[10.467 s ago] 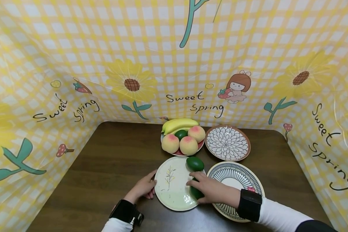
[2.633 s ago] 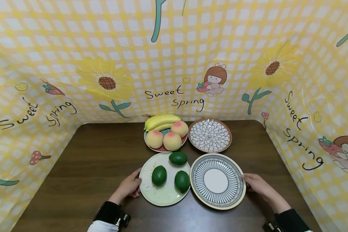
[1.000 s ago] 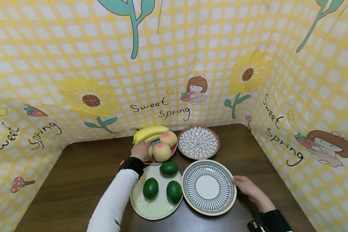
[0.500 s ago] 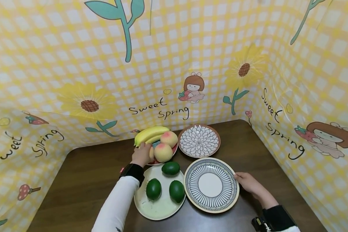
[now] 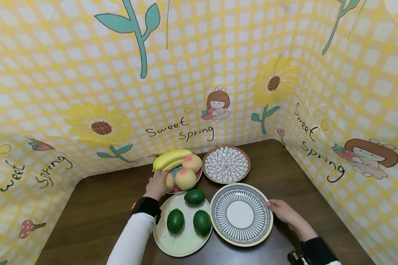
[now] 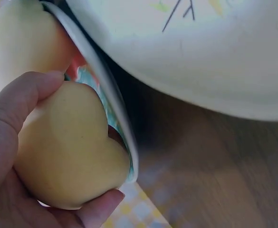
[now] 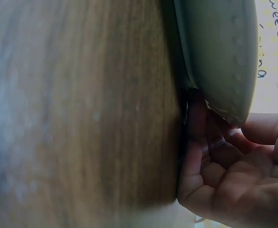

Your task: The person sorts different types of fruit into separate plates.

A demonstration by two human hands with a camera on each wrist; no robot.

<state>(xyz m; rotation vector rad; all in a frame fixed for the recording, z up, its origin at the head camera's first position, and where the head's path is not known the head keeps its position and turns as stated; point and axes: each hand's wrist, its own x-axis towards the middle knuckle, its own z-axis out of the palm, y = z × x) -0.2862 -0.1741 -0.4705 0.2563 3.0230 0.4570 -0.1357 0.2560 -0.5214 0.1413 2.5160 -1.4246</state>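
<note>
My left hand [image 5: 157,185] curls round a peach [image 6: 67,147] at the left side of the fruit plate [image 5: 199,176], thumb on one side and fingers on the other. Two more peaches [image 5: 185,179] and yellow bananas [image 5: 172,159] lie on that plate. Just in front is a pale green plate [image 5: 172,246] bearing three dark green avocados [image 5: 175,221]. With thumb above and fingers below, my right hand [image 5: 283,211] pinches the right rim of a striped plate [image 5: 240,214]; in the right wrist view the plate's underside [image 7: 219,52] shows above the fingers.
A brown-rimmed plate with a petal pattern [image 5: 226,164] stands behind the striped plate, right of the fruit plate. The plates sit close together on a dark wooden table [image 5: 96,206]. Yellow checked cloth [image 5: 199,73] walls the back and both sides.
An avocado has gone from the fruit plate to the pale green plate. My left hand has left that plate's rim for the peach; my right hand has moved from an avocado to the striped plate's rim.
</note>
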